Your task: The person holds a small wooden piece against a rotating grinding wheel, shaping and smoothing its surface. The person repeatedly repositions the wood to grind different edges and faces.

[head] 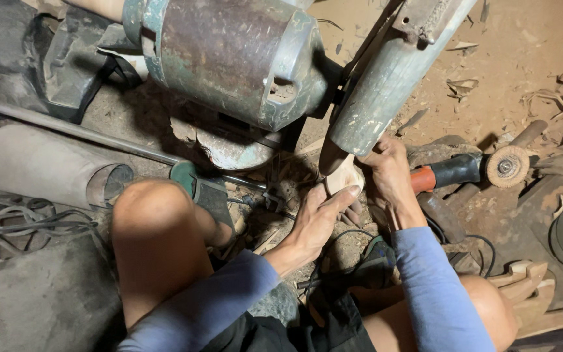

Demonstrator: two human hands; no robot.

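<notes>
In the head view, at the middle of the frame, the left hand (314, 218) and the right hand (389, 171) both grip a pale wood piece (341, 177), pressing it up against the lower end of a grey-green sander drum (386, 85) that slants down from the upper right. A rusty green motor (229, 58) fills the upper centre, an angle grinder (464, 171) with a wire wheel lies on the dusty floor (522, 52) just right of the hands, and a grey pipe (47, 166) rests at the left beside the bare knee (154, 215).
</notes>
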